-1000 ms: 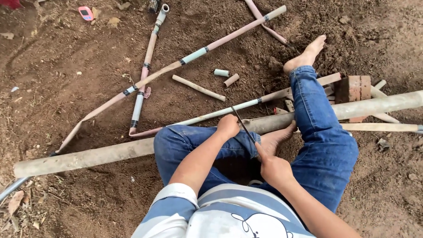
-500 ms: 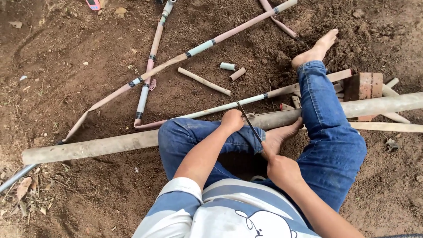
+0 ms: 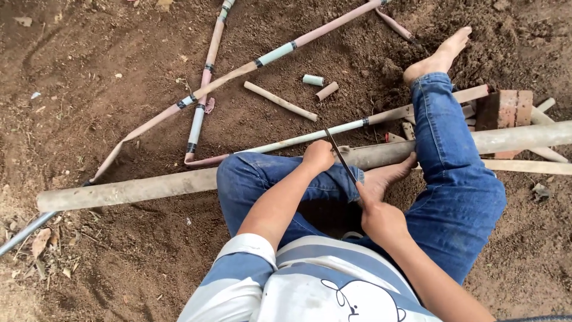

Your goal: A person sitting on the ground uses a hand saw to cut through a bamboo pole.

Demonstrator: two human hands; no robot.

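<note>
Thin saw blade [image 3: 341,156] across thick pipe [image 3: 149,188], both hands [image 3: 382,219] on.

Large pipe [image 3: 137,189]: grey plastic by the look, matt, dirt-stained. Saw blade [image 3: 341,157]: thin dark metal, dull. Thin pipes [image 3: 238,71]: pale pink and white plastic, dusty, with smooth light sleeves and black tape bands. Brick [image 3: 505,111]: red, rough (chipped at edges). Jeans [image 3: 453,179]: blue denim, coarse weave. Shirt [image 3: 310,286]: soft striped cloth. Ground [image 3: 89,59]: loose brown soil, crumbly.
</note>
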